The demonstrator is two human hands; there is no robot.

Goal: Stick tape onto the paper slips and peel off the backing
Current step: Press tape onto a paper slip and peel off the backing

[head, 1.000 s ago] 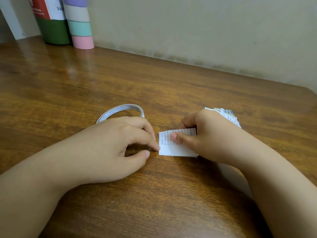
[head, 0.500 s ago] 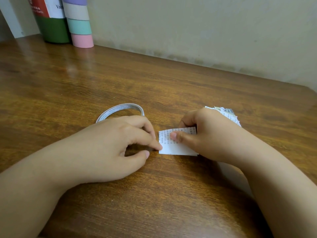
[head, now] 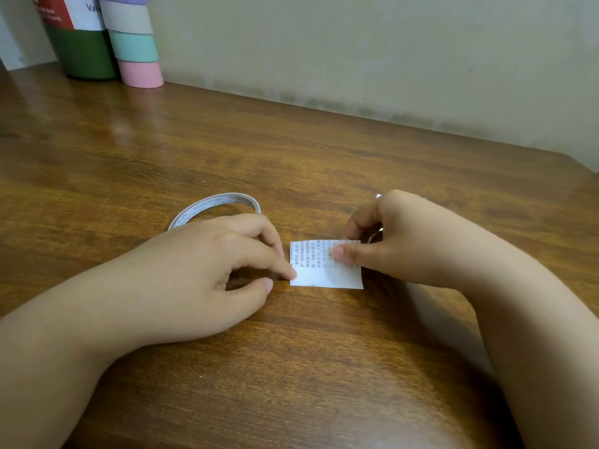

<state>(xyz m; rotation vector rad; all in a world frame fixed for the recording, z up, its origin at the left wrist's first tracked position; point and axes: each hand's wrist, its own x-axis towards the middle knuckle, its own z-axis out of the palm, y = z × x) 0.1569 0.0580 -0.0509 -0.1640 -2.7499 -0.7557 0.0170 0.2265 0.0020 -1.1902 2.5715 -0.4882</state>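
A small white paper slip printed with rows of dark characters (head: 325,265) lies flat on the brown wood-grain table (head: 291,150), between the person's two bare hands. The right hand (head: 411,241) presses on the slip's upper right part: its thumb lies across the printed area with the tip pointing left, and a curled finger touches the slip's top edge, so the fingers are drawn together on the paper. The left hand (head: 207,270) rests on the table just left of the slip, its forefinger tip touching the slip's lower left corner, while the thumb sits just beside it with a small gap between the two. Whether anything thin is pinched there cannot be told. A thin white ring of tape with small grey lettering (head: 215,205) stands on the table just behind the left hand, partly hidden by its knuckles. Far back at the left, against the pale wall (head: 356,53), stands a dark green and red cylindrical container (head: 81,43), touching a stack of pastel rolls in cream, mint and pink (head: 134,43).
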